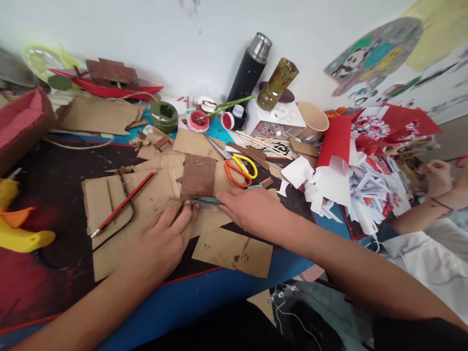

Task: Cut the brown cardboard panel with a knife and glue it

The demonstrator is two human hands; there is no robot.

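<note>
A brown-painted piece of cardboard (198,176) with a small slit near its top lies on layered plain cardboard (146,195). At its lower edge, my left hand (163,236) is closed, its bent fingertips pressing on a clear flat strip (209,207). My right hand (252,209) comes from the right, closed around a slim teal tool (209,200) pointing left along that edge. The tool's tip is close to my left fingertips, and its exact kind is hard to make out. Scissors (237,165) with yellow and orange handles lie just beyond my right hand.
A red pencil-like stick (124,202) and a black cable (106,239) lie at left, near a yellow glue gun (22,234). Behind stand paint jars (164,117), a black flask (248,68) and a red boat model (109,83). Another person's hands (438,180) are at right.
</note>
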